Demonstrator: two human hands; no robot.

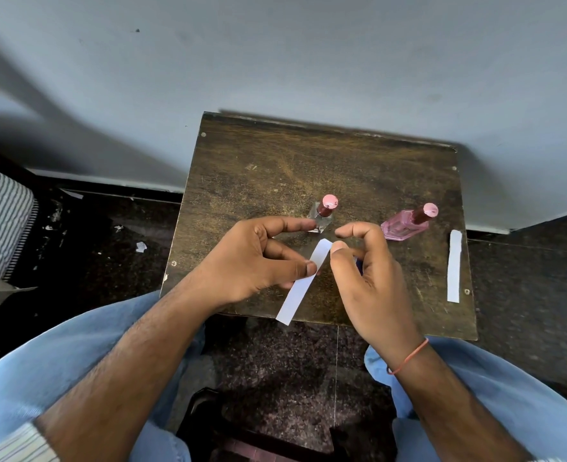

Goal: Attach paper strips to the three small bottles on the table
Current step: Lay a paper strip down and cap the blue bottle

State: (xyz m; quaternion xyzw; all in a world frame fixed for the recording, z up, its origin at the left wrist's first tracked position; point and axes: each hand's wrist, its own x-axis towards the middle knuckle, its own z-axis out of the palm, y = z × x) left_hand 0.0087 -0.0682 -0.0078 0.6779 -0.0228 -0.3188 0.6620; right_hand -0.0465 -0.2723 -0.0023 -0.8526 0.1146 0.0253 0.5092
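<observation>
— What is seen nearest the camera?
— Two knees in light blue trousers, with bare forearms stretched out over them to a small dark wooden table.
— How is the left hand held?
— It is closed on a white paper strip, which is pinched between thumb and fingers and slants out past the table's near edge.
— And the right hand?
— Its fingers are curled, and its thumb tip is set against the strip's upper end. Something small and dark seems tucked in the palm; what it is cannot be told.
— Where are the bottles?
— A clear bottle with a pink cap stands just beyond the fingertips. A pink bottle stands to its right. A second strip lies flat near the table's right edge.
</observation>
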